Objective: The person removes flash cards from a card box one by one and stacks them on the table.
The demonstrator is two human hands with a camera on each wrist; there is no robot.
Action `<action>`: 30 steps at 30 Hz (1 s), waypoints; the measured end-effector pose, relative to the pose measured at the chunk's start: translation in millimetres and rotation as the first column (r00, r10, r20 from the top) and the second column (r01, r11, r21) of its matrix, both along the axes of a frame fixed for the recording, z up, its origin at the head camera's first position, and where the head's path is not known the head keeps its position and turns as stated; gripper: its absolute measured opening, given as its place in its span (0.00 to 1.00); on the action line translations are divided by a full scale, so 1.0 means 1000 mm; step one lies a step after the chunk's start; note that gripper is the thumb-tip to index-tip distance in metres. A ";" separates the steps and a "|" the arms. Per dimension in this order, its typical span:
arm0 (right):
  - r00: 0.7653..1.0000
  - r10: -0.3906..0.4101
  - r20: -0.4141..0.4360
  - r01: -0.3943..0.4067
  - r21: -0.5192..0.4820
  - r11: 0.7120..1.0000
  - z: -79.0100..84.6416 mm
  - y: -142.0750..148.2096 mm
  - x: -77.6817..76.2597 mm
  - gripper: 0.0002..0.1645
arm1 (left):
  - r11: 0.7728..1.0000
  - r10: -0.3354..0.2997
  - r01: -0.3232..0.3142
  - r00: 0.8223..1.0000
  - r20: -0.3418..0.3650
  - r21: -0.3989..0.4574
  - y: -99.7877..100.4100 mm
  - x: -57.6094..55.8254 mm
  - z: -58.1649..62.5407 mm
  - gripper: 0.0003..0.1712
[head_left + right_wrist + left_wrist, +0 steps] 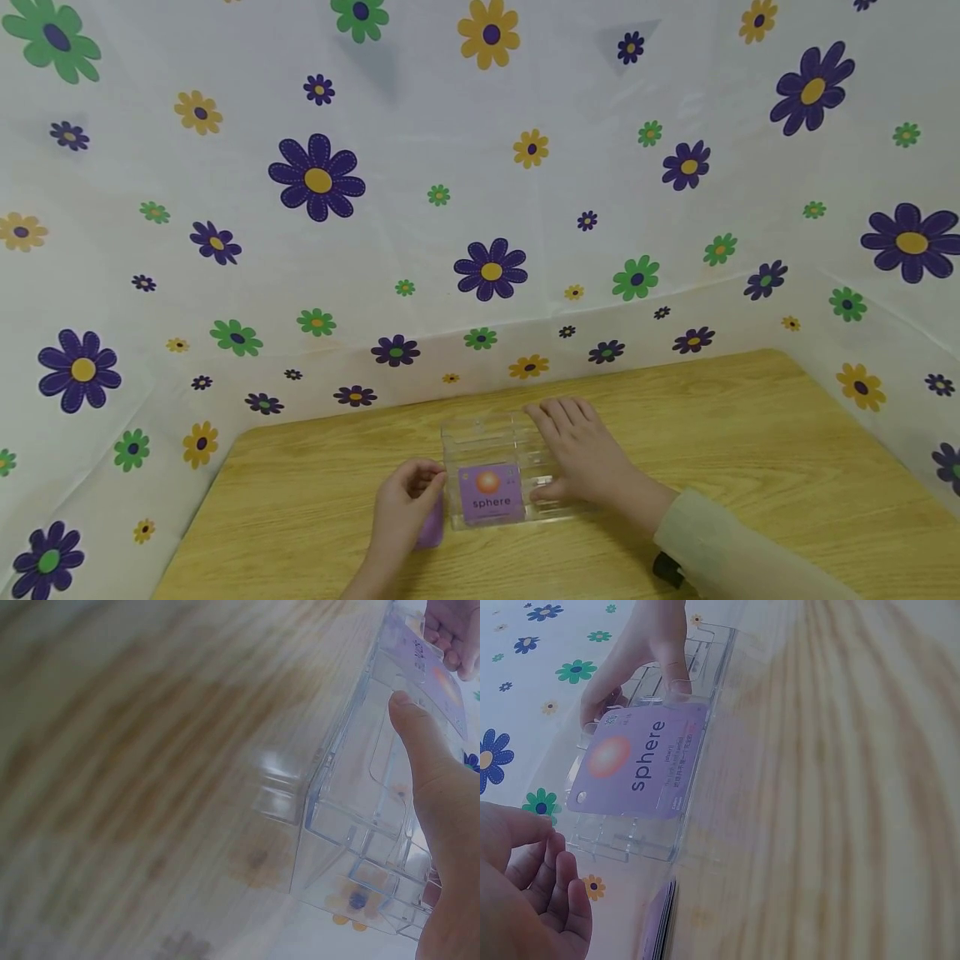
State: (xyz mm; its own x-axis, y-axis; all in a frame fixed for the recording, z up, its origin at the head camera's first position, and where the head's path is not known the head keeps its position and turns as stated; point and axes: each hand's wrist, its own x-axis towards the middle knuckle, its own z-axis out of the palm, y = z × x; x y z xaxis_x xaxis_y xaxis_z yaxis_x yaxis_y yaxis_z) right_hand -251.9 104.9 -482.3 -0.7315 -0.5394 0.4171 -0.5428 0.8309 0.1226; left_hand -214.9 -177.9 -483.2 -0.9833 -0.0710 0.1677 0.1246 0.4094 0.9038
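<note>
A clear plastic box (pixel 483 425) with compartments stands on the table. Its left part holds a purple card (pixel 491 510) printed "sphere" with an orange ball, seen sideways in the left wrist view. My right hand (pixel 581 450) grips the box's right part, thumb (pixel 420 735) in front and fingers over the back. Beside the box's left end is my left hand (pixel 405 508), its fingers loosely bent with nothing visible between them. A stack of purple cards (pixel 658 922) lies below the left hand, partly hidden by it in the head view.
The wooden table (pixel 300 500) meets a white cloth (pixel 420 150) with printed flowers at its back and sides. A small black object (pixel 666 570) shows under the right sleeve (pixel 720 533).
</note>
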 end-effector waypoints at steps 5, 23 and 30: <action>1.000 -0.001 -0.001 0.001 0.002 1.000 0.000 0.000 0.000 0.78 | 1.000 -0.009 0.009 1.000 -0.006 0.001 0.001 -0.001 -0.002 0.04; 1.000 -0.005 0.005 0.005 -0.007 1.000 0.002 -0.001 0.003 0.78 | 1.000 -0.026 0.026 1.000 -0.014 -0.016 0.007 -0.001 -0.005 0.03; 1.000 -0.005 0.000 0.005 -0.007 1.000 0.001 -0.001 0.002 0.79 | 0.999 -0.035 0.035 0.999 0.002 -0.008 0.007 -0.001 -0.003 0.04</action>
